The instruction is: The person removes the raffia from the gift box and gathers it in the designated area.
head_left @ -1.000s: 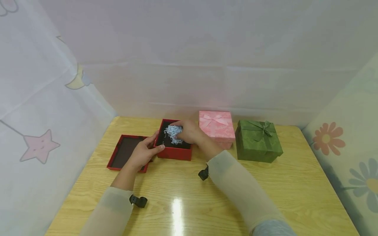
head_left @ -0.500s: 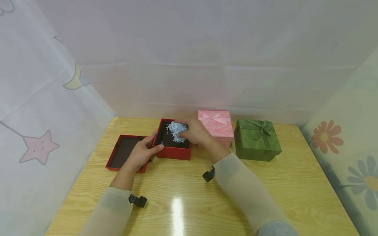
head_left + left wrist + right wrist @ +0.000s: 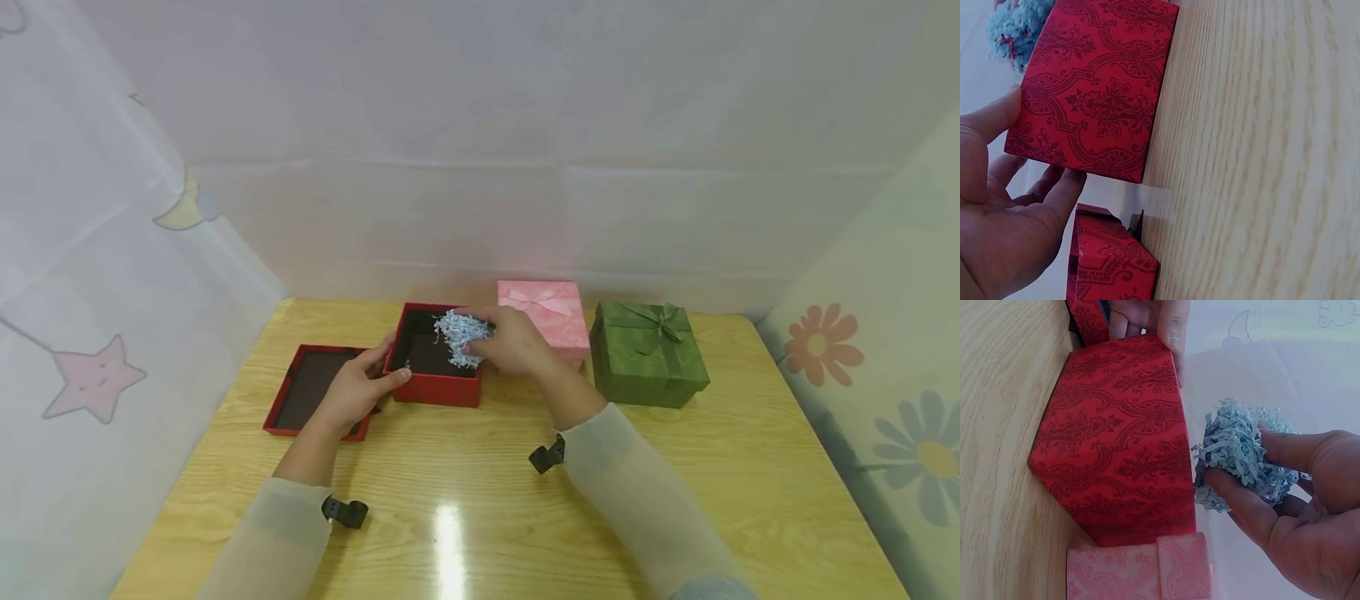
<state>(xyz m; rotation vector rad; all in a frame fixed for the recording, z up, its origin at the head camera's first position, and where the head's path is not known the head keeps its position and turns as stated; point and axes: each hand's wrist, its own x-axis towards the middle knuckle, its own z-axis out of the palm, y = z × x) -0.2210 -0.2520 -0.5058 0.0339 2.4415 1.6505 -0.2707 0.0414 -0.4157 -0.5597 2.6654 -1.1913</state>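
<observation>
In the head view a red gift box (image 3: 437,390) stands lidless on the table, its dark inside showing. My left hand (image 3: 356,392) grips its left front corner, thumb at the rim and fingers along the left side. A clump of pale blue shredded paper (image 3: 459,333) is pinched between the thumb and fingers of my right hand (image 3: 513,337), above the right part of the opening. From the right wrist, the shredded paper (image 3: 1235,450) shows clear of the rim. The patterned red box wall (image 3: 1097,94) faces the left wrist camera.
Left of the box lies its red lid (image 3: 315,383), inside up, partly behind my left hand. A pink gift box (image 3: 551,321) with a bow stands close on the right. Farther right is a green gift box (image 3: 652,358) with a ribbon. A pale curtain (image 3: 450,208) hangs behind the table.
My right hand has lifted the shredded paper and moved right with it, baring more of the box's inside. My left hand keeps its hold on the box.
</observation>
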